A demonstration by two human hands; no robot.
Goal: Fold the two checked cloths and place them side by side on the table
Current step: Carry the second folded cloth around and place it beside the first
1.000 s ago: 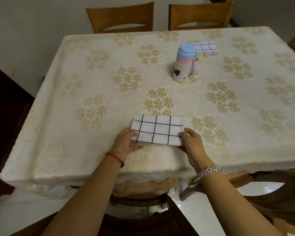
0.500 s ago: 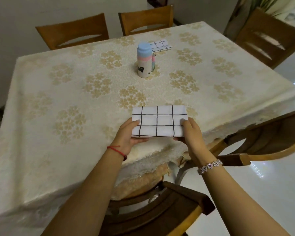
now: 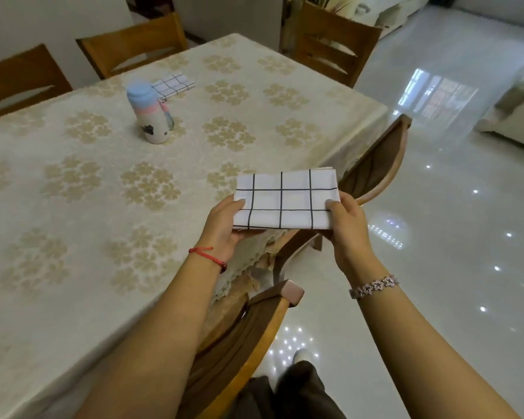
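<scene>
A folded white cloth with black checks [image 3: 285, 201] is held flat in the air past the table's near right corner. My left hand [image 3: 224, 225] grips its left end and my right hand [image 3: 345, 225] grips its right end, thumbs on top. A second folded checked cloth [image 3: 173, 84] lies on the far part of the table [image 3: 88, 192], just behind a bottle. The table wears a cream tablecloth with gold flower patterns.
A blue, pink and white bottle [image 3: 150, 114] stands upright on the table in front of the far cloth. Wooden chairs [image 3: 375, 164] ring the table, one right below the held cloth, another [image 3: 248, 328] by my legs. Glossy white floor [image 3: 451, 237] spreads to the right.
Both hands lifted the folded cloth off the table's near edge and carried it right, past the corner. My view swung right along the table; the far cloth and bottle stayed put.
</scene>
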